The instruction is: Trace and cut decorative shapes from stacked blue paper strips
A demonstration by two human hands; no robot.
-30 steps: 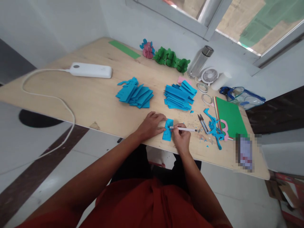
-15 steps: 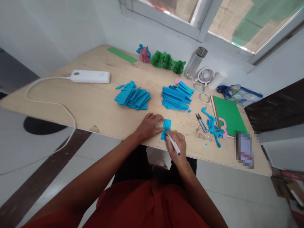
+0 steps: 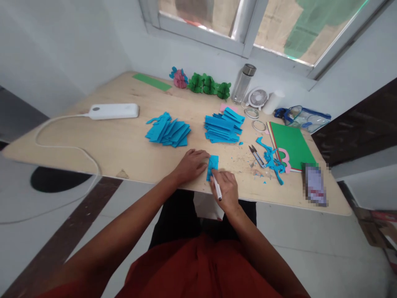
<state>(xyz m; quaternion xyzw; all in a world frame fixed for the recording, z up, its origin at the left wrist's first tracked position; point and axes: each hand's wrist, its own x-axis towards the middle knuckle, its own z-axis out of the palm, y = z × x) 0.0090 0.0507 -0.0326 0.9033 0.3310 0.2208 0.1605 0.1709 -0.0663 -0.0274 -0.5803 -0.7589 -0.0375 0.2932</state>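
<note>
The step in hand looks to be drawing on the blue slip (image 3: 213,162), which lies on the counter (image 3: 118,145) between the hands, near the front edge. The right hand (image 3: 228,188) is closed around a white pen (image 3: 218,188), its writing end at the lower part of the slip and its dark end slanting back toward the person. Dark lines show on the slip, though their shape is too small to read. The left hand (image 3: 190,165) is laid palm down, gripping nothing, with its fingertips at the slip's left edge; whether they press on the paper, I cannot tell.

Beyond the left hand, and a little to its left, sits one pile of folded blue paper (image 3: 169,131); a second blue pile (image 3: 221,127) lies ahead of the right hand. Off to the right of that hand are the snips (image 3: 257,156), with tangled blue offcuts (image 3: 271,159) just beside them.

As I judge it, a further stroke calls for the left fingers to steady the slip without covering the lines, and for light, controlled pen pressure, since so small a piece could easily twist or slide.
</note>
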